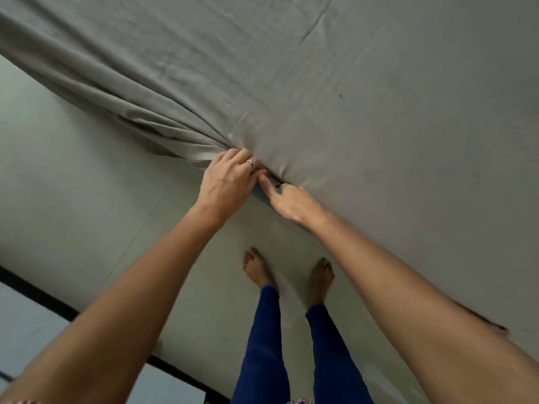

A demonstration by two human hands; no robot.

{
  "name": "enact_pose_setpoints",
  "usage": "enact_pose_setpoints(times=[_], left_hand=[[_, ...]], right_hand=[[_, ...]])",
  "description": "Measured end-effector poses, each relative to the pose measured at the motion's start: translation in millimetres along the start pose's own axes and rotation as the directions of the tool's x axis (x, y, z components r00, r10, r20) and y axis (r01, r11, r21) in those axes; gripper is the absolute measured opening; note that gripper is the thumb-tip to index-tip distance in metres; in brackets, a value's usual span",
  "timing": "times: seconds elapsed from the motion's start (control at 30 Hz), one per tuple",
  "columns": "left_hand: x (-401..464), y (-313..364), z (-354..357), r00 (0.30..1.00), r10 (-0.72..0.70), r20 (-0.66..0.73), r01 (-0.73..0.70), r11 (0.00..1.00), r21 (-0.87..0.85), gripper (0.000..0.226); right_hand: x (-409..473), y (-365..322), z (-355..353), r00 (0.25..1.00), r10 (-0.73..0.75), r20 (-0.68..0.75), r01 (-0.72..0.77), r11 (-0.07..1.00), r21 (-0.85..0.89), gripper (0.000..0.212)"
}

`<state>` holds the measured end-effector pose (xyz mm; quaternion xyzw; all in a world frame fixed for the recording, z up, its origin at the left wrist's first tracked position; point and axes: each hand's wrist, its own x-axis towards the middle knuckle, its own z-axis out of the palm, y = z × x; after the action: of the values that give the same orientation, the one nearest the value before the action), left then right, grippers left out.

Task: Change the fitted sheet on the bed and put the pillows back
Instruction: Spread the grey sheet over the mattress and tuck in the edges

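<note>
Both hands at the bed's corner, sheet bunched and ready to go under.

The left hand (230,177) grips the gathered sheet (320,83) right at the corner, fingers curled into the folds; the right hand (291,201) sits just beside it, fingertips tucked out of sight under the edge, so its grip can't be judged. The sheet lies flat up and right across the bed (264,198), with loose folds trailing up-left along the side. The left hand is nearer the slack. Open floor (87,199) lies below the edge, with bare feet (256,266) standing close: plenty of room, by the look of it, to pull down and tuck.
</note>
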<state>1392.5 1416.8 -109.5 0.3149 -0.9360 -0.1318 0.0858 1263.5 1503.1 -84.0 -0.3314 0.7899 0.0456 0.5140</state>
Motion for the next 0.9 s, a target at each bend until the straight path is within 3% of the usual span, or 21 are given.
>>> enact_pose_setpoints(times=[0.07, 0.13, 0.27, 0.33, 0.43, 0.47, 0.5, 0.57, 0.6, 0.63, 0.67, 0.7, 0.73, 0.77, 0.8, 0.83, 0.87, 0.9], left_hand=[[4.0, -13.0, -2.0, 0.995, 0.065, 0.071, -0.064, 0.998, -0.011, 0.034], [15.1, -20.6, -6.2, 0.979, 0.119, 0.168, -0.127, 0.991, 0.034, 0.046], [37.1, -18.0, -16.6, 0.906, -0.016, 0.424, -0.058, 0.985, 0.161, 0.069], [46.4, -17.9, -19.4, 0.835, -0.025, 0.550, -0.111, 0.971, 0.212, 0.060], [50.3, -30.2, -33.6, 0.750, 0.127, 0.649, -0.261, 0.959, 0.114, 0.049], [46.2, -37.2, -40.3, 0.767, 0.172, 0.618, -0.249, 0.968, 0.040, 0.051], [38.0, -45.3, -46.9, 0.831, 0.214, 0.514, -0.223, 0.974, -0.046, 0.052], [12.6, -67.0, -58.6, 0.956, 0.182, 0.230, -0.163, 0.981, -0.102, 0.037], [-0.7, -79.9, -60.9, 0.995, 0.069, 0.077, -0.060, 0.991, -0.120, 0.027], [-11.2, -88.2, -63.3, 0.990, -0.140, -0.004, 0.137, 0.977, -0.164, 0.024], [-19.7, -95.3, -62.7, 0.911, -0.413, 0.000, 0.403, 0.887, -0.227, 0.027], [-24.0, -102.2, -60.0, 0.741, -0.668, 0.073, 0.657, 0.698, -0.287, 0.034], [-25.6, -106.8, -52.9, 0.499, -0.840, 0.215, 0.842, 0.411, -0.350, 0.042], [-24.1, -108.0, -48.3, 0.246, -0.887, 0.390, 0.917, 0.083, -0.391, 0.052], [-22.1, -106.0, -40.8, 0.056, -0.817, 0.573, 0.890, -0.219, -0.399, 0.059], [-19.4, -99.6, -37.2, -0.034, -0.692, 0.721, 0.827, -0.425, -0.369, 0.063], [-18.5, -94.9, -29.3, -0.072, -0.570, 0.818, 0.763, -0.560, -0.323, 0.064], [-17.6, -85.4, -23.9, -0.060, -0.480, 0.875, 0.708, -0.639, -0.302, 0.064]], right_hand=[[-9.1, 4.9, 8.9, 0.990, -0.051, -0.129, 0.051, 0.999, -0.001, 0.073], [-24.9, 13.4, 12.0, 0.959, -0.183, -0.218, 0.195, 0.980, 0.034, 0.056], [-51.6, 25.3, 9.8, 0.751, -0.465, -0.469, 0.467, 0.876, -0.121, 0.035], [-48.1, 20.0, 5.1, 0.684, -0.561, -0.467, 0.535, 0.820, -0.201, 0.038], [-29.1, -6.5, -5.5, 0.644, -0.672, -0.365, 0.629, 0.737, -0.247, 0.041], [-21.0, -16.7, -8.2, 0.635, -0.691, -0.345, 0.646, 0.720, -0.253, 0.039], [-14.3, -27.2, -11.5, 0.625, -0.705, -0.334, 0.660, 0.706, -0.257, 0.039], [-4.9, -47.7, -14.1, 0.613, -0.741, -0.274, 0.702, 0.670, -0.241, 0.040], [-1.0, -56.5, -12.8, 0.602, -0.766, -0.223, 0.731, 0.642, -0.230, 0.041], [3.0, -62.2, -10.4, 0.568, -0.804, -0.176, 0.759, 0.595, -0.264, 0.042], [6.6, -66.8, -5.7, 0.523, -0.842, -0.134, 0.763, 0.533, -0.365, 0.043], [10.8, -72.8, -0.9, 0.476, -0.877, -0.068, 0.727, 0.436, -0.530, 0.043], [14.3, -76.4, 3.6, 0.467, -0.884, 0.032, 0.642, 0.314, -0.699, 0.041], [17.4, -80.5, 8.1, 0.530, -0.832, 0.166, 0.543, 0.182, -0.820, 0.038], [23.4, -81.2, 13.0, 0.600, -0.758, 0.257, 0.460, 0.064, -0.886, 0.036], [30.9, -79.0, 15.8, 0.641, -0.710, 0.291, 0.400, -0.015, -0.916, 0.037], [37.1, -78.6, 15.8, 0.641, -0.705, 0.303, 0.363, -0.069, -0.929, 0.039], [43.0, -77.2, 14.5, 0.602, -0.741, 0.298, 0.349, -0.091, -0.933, 0.040]])
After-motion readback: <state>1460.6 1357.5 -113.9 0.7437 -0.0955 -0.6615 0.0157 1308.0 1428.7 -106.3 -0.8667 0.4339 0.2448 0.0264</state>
